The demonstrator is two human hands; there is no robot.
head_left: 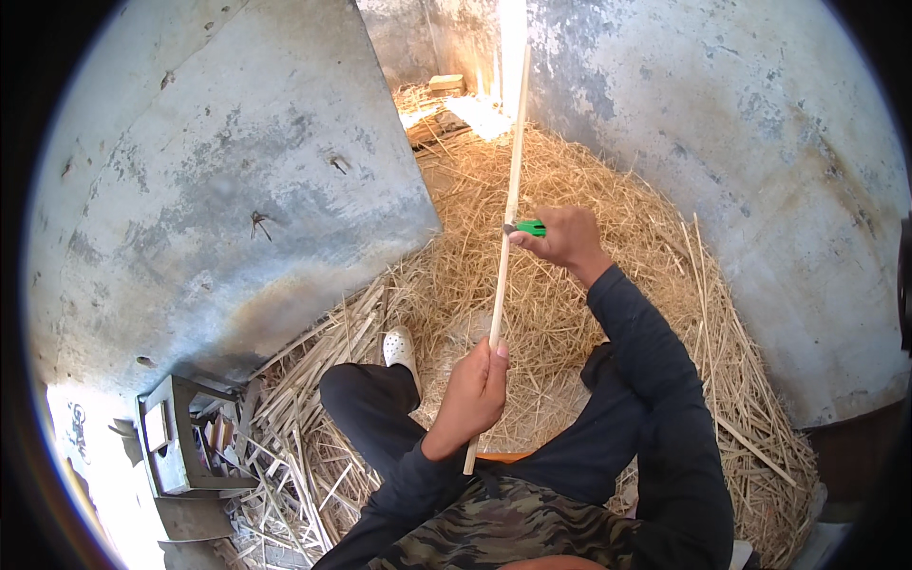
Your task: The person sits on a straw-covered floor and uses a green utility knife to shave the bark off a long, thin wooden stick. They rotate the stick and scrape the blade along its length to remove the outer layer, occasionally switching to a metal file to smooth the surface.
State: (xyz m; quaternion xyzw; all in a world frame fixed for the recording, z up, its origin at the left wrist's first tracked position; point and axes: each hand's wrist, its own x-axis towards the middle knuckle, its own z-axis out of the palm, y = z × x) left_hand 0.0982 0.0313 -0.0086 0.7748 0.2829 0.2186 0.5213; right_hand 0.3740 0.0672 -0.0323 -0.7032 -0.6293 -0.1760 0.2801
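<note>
Shavings, possibly straw, on floor

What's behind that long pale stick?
Behind the stick lie loose straw-like shavings, with bright glare near its top. The left hand hides whatever is behind its grip, so I can't see there.

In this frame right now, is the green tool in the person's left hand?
No, the right hand holds the green tool, while the left hand grips the pale stick.
</note>
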